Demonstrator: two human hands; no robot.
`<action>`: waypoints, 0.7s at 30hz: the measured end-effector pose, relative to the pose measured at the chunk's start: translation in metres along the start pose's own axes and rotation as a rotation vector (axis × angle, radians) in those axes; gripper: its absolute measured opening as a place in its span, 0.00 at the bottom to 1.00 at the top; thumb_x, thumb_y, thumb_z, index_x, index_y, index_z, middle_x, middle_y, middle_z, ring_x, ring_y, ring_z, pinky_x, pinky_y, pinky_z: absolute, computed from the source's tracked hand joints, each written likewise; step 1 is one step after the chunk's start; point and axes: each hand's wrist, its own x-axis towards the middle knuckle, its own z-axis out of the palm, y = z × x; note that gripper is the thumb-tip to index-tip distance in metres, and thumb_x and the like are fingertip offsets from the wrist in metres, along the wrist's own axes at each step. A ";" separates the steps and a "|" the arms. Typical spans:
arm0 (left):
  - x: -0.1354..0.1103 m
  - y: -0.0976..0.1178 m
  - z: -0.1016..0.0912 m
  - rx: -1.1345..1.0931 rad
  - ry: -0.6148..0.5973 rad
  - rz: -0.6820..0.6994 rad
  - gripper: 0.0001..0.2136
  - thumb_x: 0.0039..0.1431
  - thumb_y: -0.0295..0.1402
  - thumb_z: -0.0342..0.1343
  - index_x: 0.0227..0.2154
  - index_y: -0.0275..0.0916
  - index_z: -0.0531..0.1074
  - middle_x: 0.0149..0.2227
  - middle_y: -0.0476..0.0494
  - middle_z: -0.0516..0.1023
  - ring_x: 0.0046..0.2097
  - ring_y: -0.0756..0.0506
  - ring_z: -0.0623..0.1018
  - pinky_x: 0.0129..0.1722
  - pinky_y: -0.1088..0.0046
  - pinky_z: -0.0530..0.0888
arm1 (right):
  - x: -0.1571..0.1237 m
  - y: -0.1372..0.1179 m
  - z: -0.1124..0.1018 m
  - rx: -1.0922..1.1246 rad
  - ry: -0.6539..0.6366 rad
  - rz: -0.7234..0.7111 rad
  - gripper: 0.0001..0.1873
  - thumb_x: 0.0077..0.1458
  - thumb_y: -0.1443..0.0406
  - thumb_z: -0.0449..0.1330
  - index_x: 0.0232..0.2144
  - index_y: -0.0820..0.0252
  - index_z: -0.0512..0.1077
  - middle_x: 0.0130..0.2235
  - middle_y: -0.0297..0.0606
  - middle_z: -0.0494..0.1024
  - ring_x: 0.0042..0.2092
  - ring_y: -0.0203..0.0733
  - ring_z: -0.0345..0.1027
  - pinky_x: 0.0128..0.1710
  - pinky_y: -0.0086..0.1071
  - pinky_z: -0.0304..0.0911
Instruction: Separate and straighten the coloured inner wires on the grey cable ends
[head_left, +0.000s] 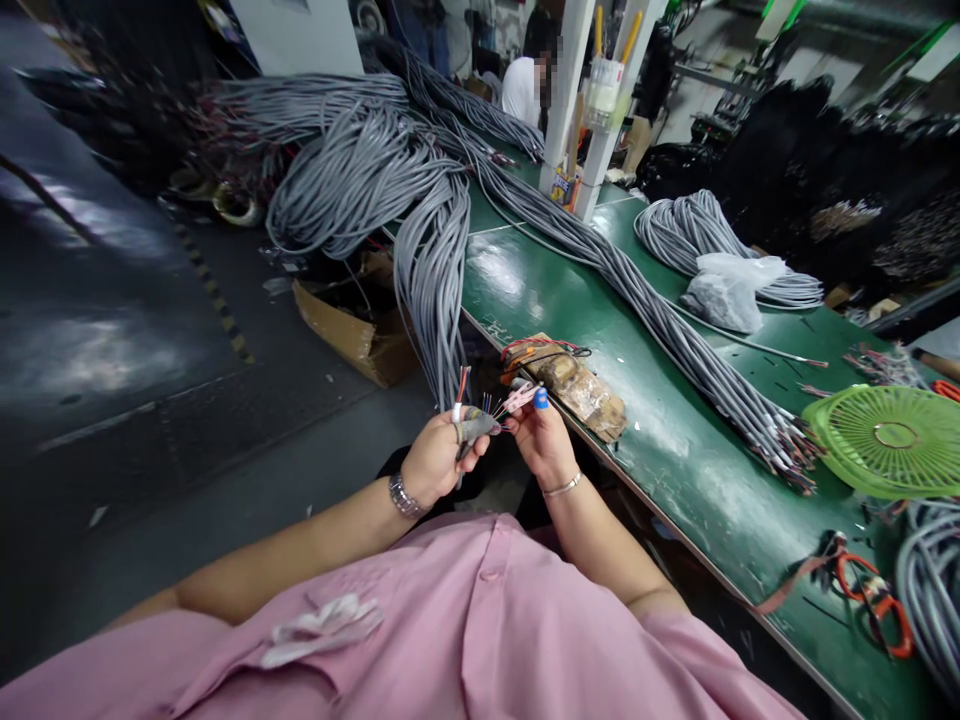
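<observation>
My left hand (433,458) is closed around the end of a grey cable (475,428), from which thin coloured wires fan out towards the right. Its thumb and fingers press on the grey sheath. Close beside it, my right hand (544,445) has a blue cover on one fingertip and pinches a small pinkish-white piece (521,397) by the wire ends; its exact kind is too small to tell. Just beyond the right hand, a worn wooden block (577,385) wrapped in clear tape lies at the table edge, with red and black leads at its far end.
Grey cable bundles (360,180) hang over the edge of the green table (517,275); another long bundle (637,290) runs across it. To the right are a green fan (892,435), orange-handled scissors (889,625) and a plastic bag (731,290). A cardboard box (360,335) stands below. A person (521,90) is behind.
</observation>
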 end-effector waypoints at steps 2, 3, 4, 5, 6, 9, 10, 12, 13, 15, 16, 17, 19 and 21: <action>0.001 0.000 0.001 -0.008 0.001 -0.017 0.10 0.44 0.35 0.62 0.23 0.34 0.70 0.15 0.51 0.69 0.12 0.56 0.62 0.10 0.81 0.51 | 0.001 0.001 -0.001 -0.004 -0.001 -0.003 0.15 0.53 0.54 0.62 0.34 0.59 0.75 0.33 0.35 0.77 0.32 0.33 0.68 0.30 0.25 0.65; 0.002 -0.001 0.001 -0.013 0.001 -0.023 0.10 0.44 0.35 0.62 0.23 0.34 0.69 0.14 0.52 0.69 0.12 0.56 0.62 0.10 0.81 0.51 | 0.001 0.001 -0.002 -0.006 -0.002 -0.004 0.15 0.53 0.54 0.62 0.35 0.59 0.75 0.34 0.35 0.77 0.33 0.33 0.68 0.30 0.25 0.65; 0.003 -0.001 0.001 -0.019 0.001 -0.026 0.10 0.44 0.36 0.62 0.23 0.34 0.69 0.14 0.52 0.69 0.12 0.56 0.61 0.10 0.81 0.51 | 0.002 0.002 -0.002 -0.007 -0.003 -0.006 0.15 0.53 0.54 0.62 0.35 0.59 0.75 0.34 0.35 0.77 0.33 0.34 0.68 0.30 0.25 0.65; 0.003 -0.002 0.001 -0.025 -0.001 -0.029 0.10 0.44 0.36 0.62 0.23 0.34 0.69 0.14 0.52 0.69 0.12 0.56 0.61 0.10 0.81 0.50 | 0.002 0.002 -0.002 -0.006 -0.003 -0.010 0.15 0.53 0.54 0.62 0.35 0.59 0.75 0.34 0.35 0.77 0.33 0.34 0.68 0.31 0.25 0.65; 0.004 -0.002 0.001 -0.027 -0.004 -0.032 0.10 0.44 0.36 0.62 0.23 0.34 0.69 0.14 0.52 0.69 0.12 0.56 0.61 0.10 0.81 0.50 | 0.002 0.003 -0.002 -0.004 -0.004 -0.014 0.14 0.53 0.54 0.62 0.35 0.59 0.75 0.34 0.35 0.77 0.33 0.33 0.68 0.31 0.25 0.65; 0.004 -0.004 -0.001 -0.020 -0.007 -0.034 0.09 0.44 0.35 0.62 0.23 0.35 0.69 0.14 0.52 0.69 0.12 0.56 0.61 0.10 0.81 0.50 | 0.001 0.003 -0.003 0.020 -0.016 -0.001 0.15 0.54 0.53 0.61 0.35 0.59 0.75 0.34 0.35 0.77 0.33 0.33 0.68 0.30 0.25 0.65; 0.004 -0.004 -0.001 -0.015 -0.008 -0.030 0.09 0.44 0.35 0.62 0.23 0.35 0.69 0.14 0.52 0.69 0.12 0.56 0.61 0.10 0.81 0.50 | 0.001 0.003 -0.003 0.032 -0.023 0.017 0.16 0.54 0.52 0.61 0.35 0.59 0.75 0.34 0.35 0.78 0.33 0.33 0.69 0.30 0.25 0.65; 0.002 -0.005 -0.001 -0.007 -0.005 -0.011 0.09 0.44 0.34 0.61 0.23 0.35 0.68 0.14 0.52 0.69 0.12 0.56 0.61 0.10 0.81 0.51 | 0.001 0.001 -0.002 0.052 -0.031 0.060 0.19 0.54 0.49 0.59 0.36 0.59 0.74 0.35 0.36 0.78 0.32 0.34 0.69 0.30 0.25 0.66; 0.000 -0.005 -0.002 -0.003 -0.003 0.003 0.08 0.44 0.34 0.61 0.23 0.35 0.68 0.15 0.51 0.70 0.12 0.56 0.61 0.10 0.81 0.51 | 0.001 0.000 -0.002 0.056 -0.030 0.079 0.20 0.53 0.48 0.59 0.36 0.58 0.74 0.35 0.36 0.78 0.32 0.34 0.69 0.30 0.26 0.66; -0.003 -0.005 -0.002 0.008 0.003 0.042 0.09 0.45 0.34 0.61 0.23 0.36 0.68 0.15 0.51 0.70 0.12 0.56 0.62 0.10 0.81 0.52 | 0.001 -0.002 -0.001 0.044 -0.016 0.094 0.21 0.53 0.48 0.59 0.36 0.58 0.74 0.35 0.36 0.78 0.32 0.34 0.69 0.29 0.26 0.66; -0.005 -0.004 -0.002 0.013 0.007 0.064 0.09 0.46 0.34 0.61 0.23 0.36 0.68 0.16 0.51 0.71 0.12 0.56 0.62 0.11 0.81 0.52 | 0.001 -0.003 0.000 0.033 -0.006 0.089 0.20 0.53 0.49 0.59 0.36 0.59 0.74 0.34 0.36 0.78 0.31 0.33 0.68 0.28 0.26 0.66; -0.007 -0.004 -0.003 0.018 0.011 0.087 0.09 0.46 0.35 0.61 0.23 0.36 0.68 0.16 0.51 0.71 0.13 0.56 0.63 0.11 0.82 0.52 | 0.000 -0.004 0.001 0.019 0.003 0.076 0.18 0.53 0.51 0.61 0.36 0.59 0.74 0.32 0.35 0.77 0.30 0.33 0.67 0.28 0.25 0.66; -0.011 -0.003 -0.003 0.023 0.022 0.128 0.09 0.48 0.35 0.61 0.24 0.36 0.68 0.17 0.51 0.72 0.13 0.57 0.63 0.11 0.82 0.53 | -0.001 -0.005 0.002 -0.010 0.016 0.039 0.15 0.52 0.54 0.62 0.35 0.59 0.74 0.30 0.33 0.76 0.28 0.31 0.65 0.27 0.24 0.66; -0.013 -0.002 -0.001 0.023 0.035 0.156 0.10 0.48 0.35 0.61 0.24 0.36 0.67 0.18 0.51 0.72 0.13 0.57 0.64 0.11 0.82 0.53 | -0.003 -0.004 0.001 -0.046 0.024 -0.004 0.14 0.53 0.54 0.62 0.34 0.59 0.74 0.29 0.32 0.75 0.27 0.31 0.64 0.27 0.25 0.65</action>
